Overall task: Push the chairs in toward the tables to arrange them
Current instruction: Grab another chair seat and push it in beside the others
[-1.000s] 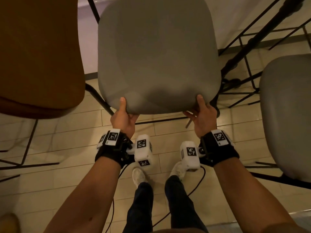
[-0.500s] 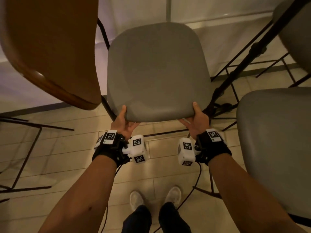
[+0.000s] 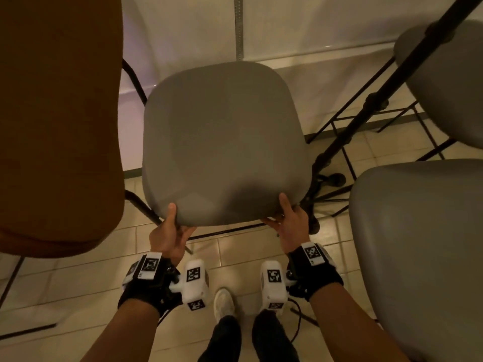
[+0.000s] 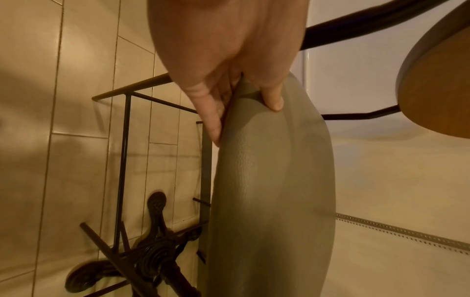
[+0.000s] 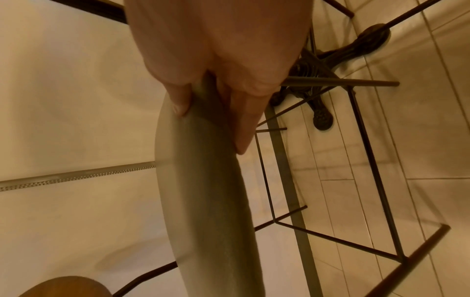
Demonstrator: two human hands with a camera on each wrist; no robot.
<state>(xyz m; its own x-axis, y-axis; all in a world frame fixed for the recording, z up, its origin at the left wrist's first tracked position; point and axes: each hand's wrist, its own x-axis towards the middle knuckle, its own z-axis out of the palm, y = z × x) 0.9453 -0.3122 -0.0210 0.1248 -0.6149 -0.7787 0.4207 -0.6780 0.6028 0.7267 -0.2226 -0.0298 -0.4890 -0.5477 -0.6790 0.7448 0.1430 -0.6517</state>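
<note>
My left hand (image 3: 171,232) and right hand (image 3: 288,223) grip the grey chair (image 3: 224,142) at its near edge, fingers curled under; pushing it in looks unfinished, other chairs remain.

Black wrist straps (image 3: 150,291) carry white camera modules (image 3: 195,283) with black-and-white square markers. Lower centre: dark trousers (image 3: 226,340), white shoes (image 3: 223,304), a thin black cable (image 3: 296,325).

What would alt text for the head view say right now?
Seen from above, both hands grip the near edge of a grey chair seat, left hand and right hand at its near corners, thumbs on top. A brown chair stands to its left and another grey chair to its right, on tiled floor.
</note>
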